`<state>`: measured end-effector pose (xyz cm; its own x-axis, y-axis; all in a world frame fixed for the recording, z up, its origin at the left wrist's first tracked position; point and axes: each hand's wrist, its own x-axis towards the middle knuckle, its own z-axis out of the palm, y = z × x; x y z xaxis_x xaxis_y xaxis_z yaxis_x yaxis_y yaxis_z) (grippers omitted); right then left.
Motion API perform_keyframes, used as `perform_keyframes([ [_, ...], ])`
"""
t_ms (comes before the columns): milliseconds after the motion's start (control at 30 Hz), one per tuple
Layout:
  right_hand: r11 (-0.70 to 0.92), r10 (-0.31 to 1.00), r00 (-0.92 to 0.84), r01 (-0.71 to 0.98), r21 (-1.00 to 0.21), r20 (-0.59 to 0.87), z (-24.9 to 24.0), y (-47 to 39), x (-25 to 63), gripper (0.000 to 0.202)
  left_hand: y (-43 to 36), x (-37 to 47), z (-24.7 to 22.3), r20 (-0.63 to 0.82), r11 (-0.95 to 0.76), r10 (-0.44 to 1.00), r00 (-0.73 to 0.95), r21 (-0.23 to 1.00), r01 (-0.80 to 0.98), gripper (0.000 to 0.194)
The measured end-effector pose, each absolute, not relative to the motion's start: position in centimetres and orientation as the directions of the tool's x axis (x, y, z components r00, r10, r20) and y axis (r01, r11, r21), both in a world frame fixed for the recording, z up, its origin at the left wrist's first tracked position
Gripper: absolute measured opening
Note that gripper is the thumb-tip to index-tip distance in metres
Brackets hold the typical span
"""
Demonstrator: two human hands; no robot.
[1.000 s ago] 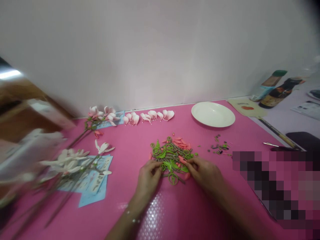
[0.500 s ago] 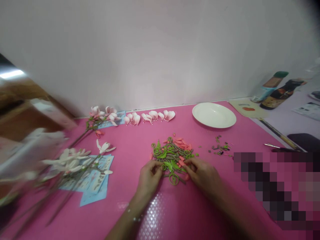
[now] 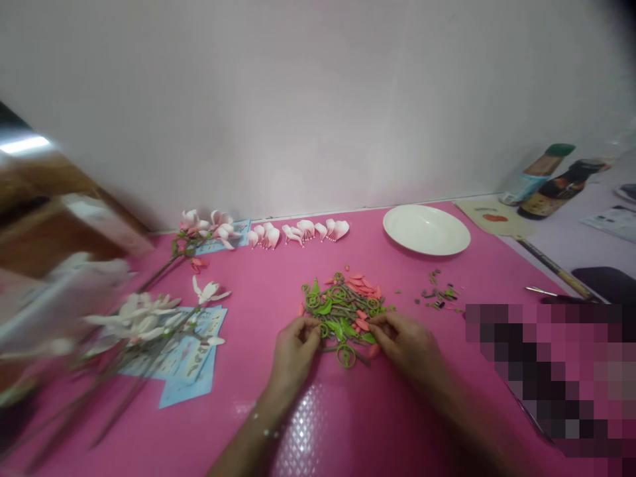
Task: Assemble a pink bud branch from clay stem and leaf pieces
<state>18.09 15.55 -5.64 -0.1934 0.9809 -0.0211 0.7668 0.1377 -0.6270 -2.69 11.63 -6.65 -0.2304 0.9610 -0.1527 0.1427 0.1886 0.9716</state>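
A heap of small plastic pieces lies on the pink tabletop between my hands: green leaves (image 3: 339, 329), round olive-green pieces (image 3: 346, 356), brownish stem pieces (image 3: 342, 310) and coral-pink pieces (image 3: 362, 286). My left hand (image 3: 297, 348) is at the heap's left edge, thumb and fingertips pressed together beside the green pieces. At the right edge, my right hand (image 3: 401, 338) has its fingertips closed in a pinch next to a coral piece. What either pinch holds, if anything, is too small or hidden to make out.
Pale pink petals (image 3: 303, 232) line up near the wall. Beyond them stands a white plate (image 3: 426, 230); small dark and green bits (image 3: 440, 295) lie nearer. Left are artificial flowers (image 3: 144, 318) over blue sheets (image 3: 191, 381); right are bottles (image 3: 559, 192) and a metal-tipped tool (image 3: 541, 290).
My right fingertips have drawn slightly right, off the coral pieces, and show more of the heap's right edge. My left hand has shifted a little left.
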Motion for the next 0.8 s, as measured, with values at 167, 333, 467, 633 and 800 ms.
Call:
perform_keyframes([
  [167, 0.23, 0.946, -0.321, 0.601, -0.765, 0.032, -5.5, 15.1, 17.4, 0.016, 11.4, -2.1, -6.4, -0.198, 0.208, 0.967, -0.162, 0.977, 0.05, 0.016],
  [333, 0.286, 0.874, -0.484, 0.45, -0.846, 0.039, -5.4, 14.2, 16.2, 0.012, 11.1, -1.2, -6.1, -0.232, 0.23, 0.97, -0.075, 0.973, -0.035, 0.017],
  [467, 0.308, 0.867, -0.495, 0.451, -0.838, 0.052, -5.9, 14.0, 16.0, 0.013, 11.0, -1.1, -5.9, -0.238, 0.236, 0.971, -0.019, 0.968, -0.083, 0.018],
  [633, 0.31, 0.882, -0.465, 0.464, -0.83, 0.07, -6.1, 14.2, 16.3, 0.018, 11.1, -1.1, -5.7, -0.213, 0.22, 0.975, 0.057, 0.956, -0.192, 0.027],
  [800, 0.338, 0.887, -0.451, 0.475, -0.812, 0.105, -6.0, 14.3, 16.4, 0.018, 11.1, -1.1, -6.2, -0.187, 0.187, 0.982, 0.013, 0.982, -0.014, 0.029],
])
